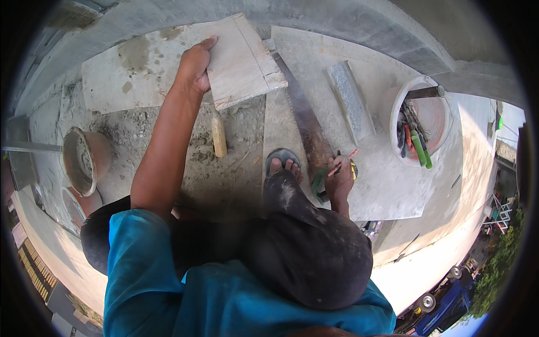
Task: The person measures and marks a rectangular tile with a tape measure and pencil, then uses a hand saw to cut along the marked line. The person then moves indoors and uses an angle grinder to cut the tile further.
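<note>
My left hand (196, 66) is closed on the left edge of a pale, flat board piece (242, 67), thumb on top. A dark line runs along the board near its rough right edge. Low on the right, my right hand (340, 175) is closed around a thin red pencil (347, 159). A yellow and black tape measure (353, 169) shows at that hand's right side; whether the fingers grip it too is unclear. Just left of the hand lies a handsaw (306, 121) with a green handle (318, 184), its blade pointing away from me and its far end beside the board.
A white bucket (395, 106) at right holds tools with green and red handles. A grey metal channel (349, 101) lies nearer the middle. A wooden handle (218, 135) rests on rubble beneath the board. Buckets (103, 154) stand at left. My sandalled foot (283, 160) is beside the saw.
</note>
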Available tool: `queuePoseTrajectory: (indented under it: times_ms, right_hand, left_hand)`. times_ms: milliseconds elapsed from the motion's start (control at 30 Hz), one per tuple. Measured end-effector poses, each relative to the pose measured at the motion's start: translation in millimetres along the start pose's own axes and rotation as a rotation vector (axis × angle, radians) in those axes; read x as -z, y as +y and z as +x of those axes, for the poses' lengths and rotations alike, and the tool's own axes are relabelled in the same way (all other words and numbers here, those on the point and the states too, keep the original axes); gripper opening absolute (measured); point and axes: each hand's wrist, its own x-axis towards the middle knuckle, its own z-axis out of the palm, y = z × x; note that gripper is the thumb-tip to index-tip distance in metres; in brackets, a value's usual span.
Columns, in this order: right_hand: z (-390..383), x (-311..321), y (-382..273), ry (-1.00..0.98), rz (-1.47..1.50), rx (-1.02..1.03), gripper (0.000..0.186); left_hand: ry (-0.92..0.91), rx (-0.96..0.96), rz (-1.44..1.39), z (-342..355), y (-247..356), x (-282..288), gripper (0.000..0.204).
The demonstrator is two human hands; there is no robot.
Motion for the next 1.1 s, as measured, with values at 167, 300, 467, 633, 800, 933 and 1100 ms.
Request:
queuePoseTrajectory:
  times_ms: [167,300,467,633,800,933,1100]
  right_hand:
    - [1.9,-10.1,3.8,0.059,-0.04,0.031,0.018]
    - [7.3,-8.3,9.2,0.105,-0.096,0.161,0.017]
    - [9.9,-7.0,3.1,0.079,-0.096,0.138,0.012]
    - [22.3,-2.5,-7.7,0.075,-0.107,0.218,0.016]
    - [36.2,-3.7,-14.4,0.071,-0.043,0.159,0.015]
    - [48.3,-1.6,-22.8,0.078,0.233,0.07,0.017]
    - [61.0,24.2,-58.7,-0.124,0.398,-0.096,0.021]
  left_hand:
    - [0.093,0.058,0.126,-0.2,6.1,0.0,0.034]
    - [0.061,0.076,0.252,2.2,12.7,3.7,0.03]
    - [0.02,0.122,0.322,-1.6,22.4,8.7,0.033]
    - [0.136,0.13,0.197,-13.6,22.8,-11.3,0.031]
    - [0.129,0.171,0.068,-9.5,23.4,-8.0,0.032]
    - [0.14,0.183,0.03,-14.5,23.2,-13.6,0.032]
    - [0.133,0.198,-0.041,-13.8,22.0,-10.8,0.031]
